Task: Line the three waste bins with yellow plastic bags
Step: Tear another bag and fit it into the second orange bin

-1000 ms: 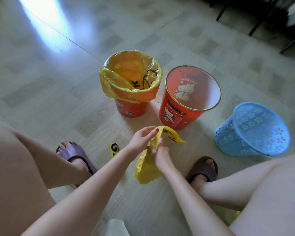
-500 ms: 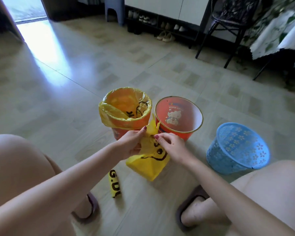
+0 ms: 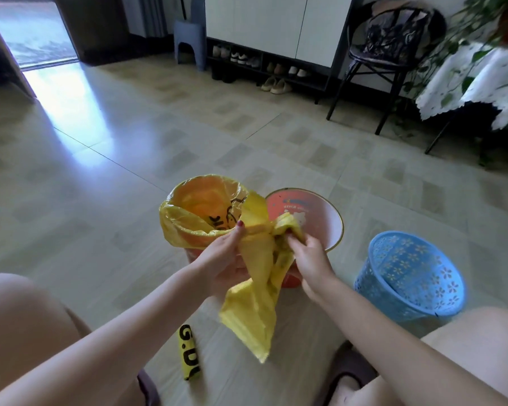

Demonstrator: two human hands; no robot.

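Three bins stand on the floor in front of me. The left red bin [image 3: 191, 253] wears a yellow bag [image 3: 185, 221] folded over its rim. The middle red bin [image 3: 320, 218] with a cartoon cat print is bare inside. A blue perforated bin [image 3: 408, 273] leans at the right. A loose yellow bag [image 3: 255, 288] hangs between my hands over the gap between the red bins. My left hand [image 3: 223, 259] pinches its top edge, and my right hand [image 3: 308, 256] grips the bunched edge beside it.
A yellow roll of bags [image 3: 189, 356] with black letters lies on the floor between my knees. Slippers [image 3: 346, 373] are on my feet. Farther off stand a black chair [image 3: 384, 60], a shoe rack [image 3: 261, 65], a grey stool [image 3: 189, 39] and a cloth-covered table [image 3: 475, 89].
The camera has tilted up, showing more of the room. Both hands have raised the loose bag and pulled its top edge apart; it hangs longer than before.
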